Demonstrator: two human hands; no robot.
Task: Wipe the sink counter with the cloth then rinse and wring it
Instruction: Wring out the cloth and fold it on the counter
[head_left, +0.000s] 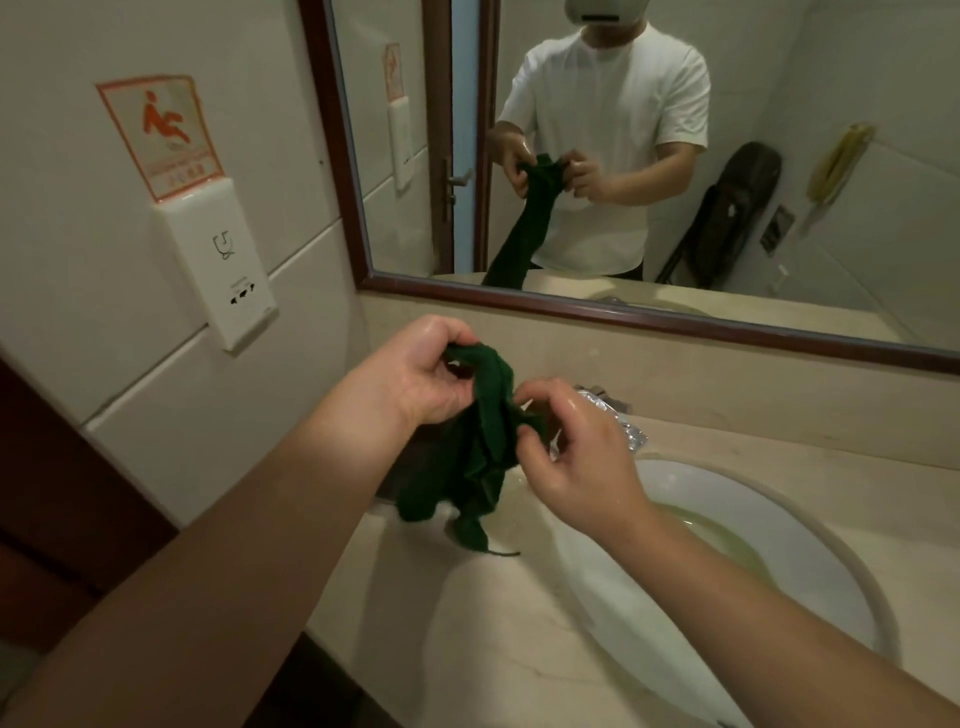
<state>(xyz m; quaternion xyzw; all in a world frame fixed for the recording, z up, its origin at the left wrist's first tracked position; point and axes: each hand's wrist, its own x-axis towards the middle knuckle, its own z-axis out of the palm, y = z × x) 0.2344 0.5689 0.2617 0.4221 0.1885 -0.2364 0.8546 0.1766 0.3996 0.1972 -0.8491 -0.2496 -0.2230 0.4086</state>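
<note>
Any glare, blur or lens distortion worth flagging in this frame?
Head view: wide-angle lens bows the brown wooden mirror frame; dim warm light; wet highlights on the left hand and right hand; the dark green cloth shows little fold detail; the chrome faucet behind glints.

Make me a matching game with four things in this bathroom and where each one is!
Things:
1. cloth
2. sink
3. slip warning sign
4. mirror

Places:
A. on the left wall, just above the white box
B. on the wall behind the counter
C. gripped by the left hand and the right hand
D. set into the counter

Pairs: 1-C, 2-D, 3-A, 4-B
</note>
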